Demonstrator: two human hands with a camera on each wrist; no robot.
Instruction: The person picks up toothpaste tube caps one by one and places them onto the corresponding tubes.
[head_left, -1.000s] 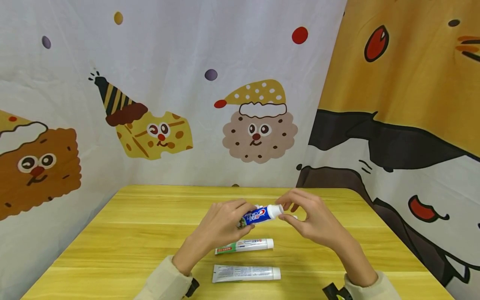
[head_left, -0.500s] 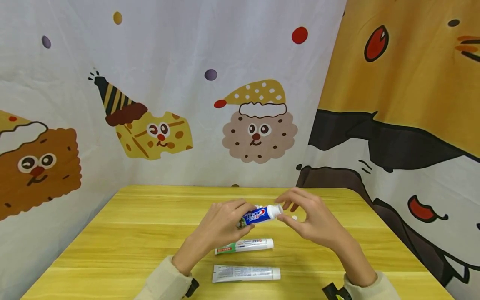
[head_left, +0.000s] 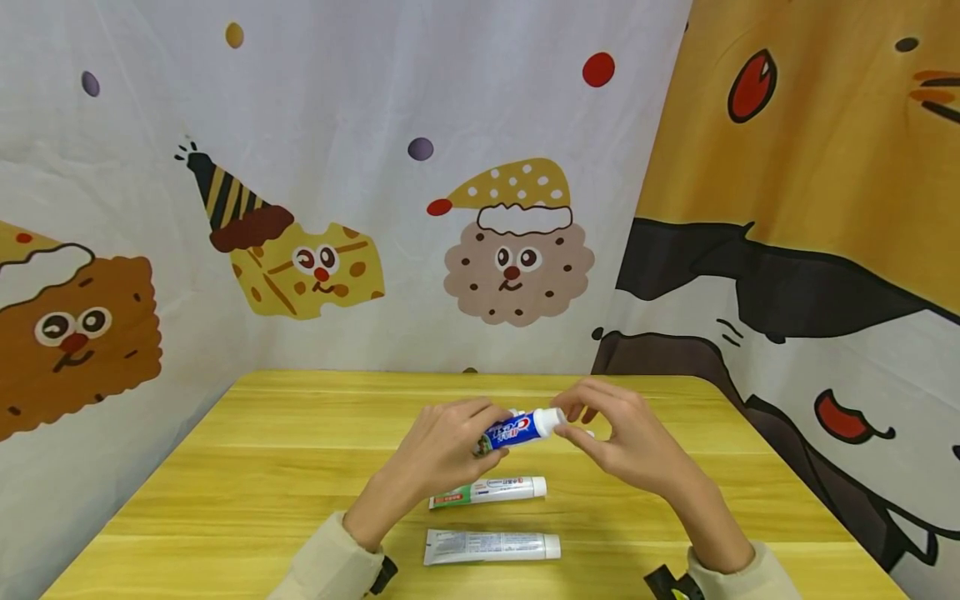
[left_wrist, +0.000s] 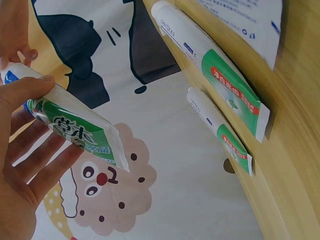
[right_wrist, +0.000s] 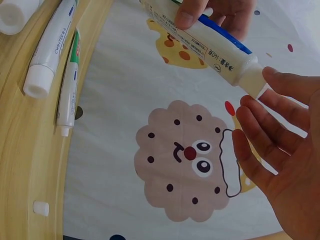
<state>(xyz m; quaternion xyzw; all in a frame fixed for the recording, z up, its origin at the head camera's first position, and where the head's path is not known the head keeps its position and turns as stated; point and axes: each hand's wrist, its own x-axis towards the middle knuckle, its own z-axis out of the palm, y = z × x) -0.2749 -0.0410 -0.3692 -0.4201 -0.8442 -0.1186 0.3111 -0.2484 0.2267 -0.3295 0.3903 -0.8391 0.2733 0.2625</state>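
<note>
My left hand (head_left: 457,437) holds a blue, white and green toothpaste tube (head_left: 513,430) over the table, its cap end pointing right. In the left wrist view, the thumb lies across the tube (left_wrist: 75,117) and the fingers spread beneath. At the tube's other end, my right hand (head_left: 626,433) pinches the white cap (right_wrist: 252,81) between thumb and index finger. Its other fingers are loosely bent below the cap in the right wrist view. A white-and-green toothpaste tube (head_left: 491,492) and a silvery white one (head_left: 491,547) lie on the table below the hands.
Beyond them lies a smaller white-and-green tube (right_wrist: 68,95) with a narrow nozzle, mostly hidden from the head view by the held tube. A small white cap (right_wrist: 41,208) stands near the edge of the wooden table (head_left: 300,467). A cartoon-printed curtain (head_left: 337,125) hangs behind.
My right thumb and index finger shift slightly around the cap. The left hand, the held tube and the tubes on the table stay in place.
</note>
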